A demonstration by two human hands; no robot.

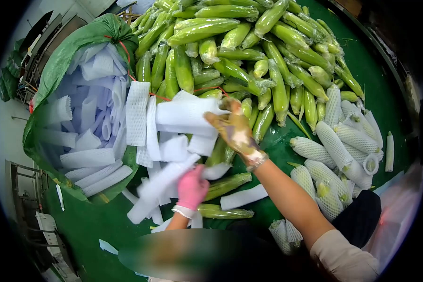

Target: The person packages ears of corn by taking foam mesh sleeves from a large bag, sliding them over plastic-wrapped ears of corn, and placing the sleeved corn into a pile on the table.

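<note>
The left hand (191,189), in a pink glove with a white cuff, is closed on a white foam sleeve (148,203), which slants from the near left up to the fist. The right hand (239,134), in a stained glove, is to the far right of it, its fingers spread apart at the right end of another sleeve (183,115); whether they touch it cannot be told.

More sleeves lie loose between the hands and a green bag (49,101) on the left, some of them standing or leaning at its edge. The bag gapes open, full of sleeves, and a red string (124,50) hangs from its gathered top.

Just right of the left hand, two ears (226,213) of corn lie on the green floor (87,230), with a single sleeve (244,196) between them at their right ends. On the far side rises a large pile (249,51) of green ears in clear film. To the right lies a smaller heap (336,141) of ears already in foam net. Metal racks (26,188) stand at the far left.
</note>
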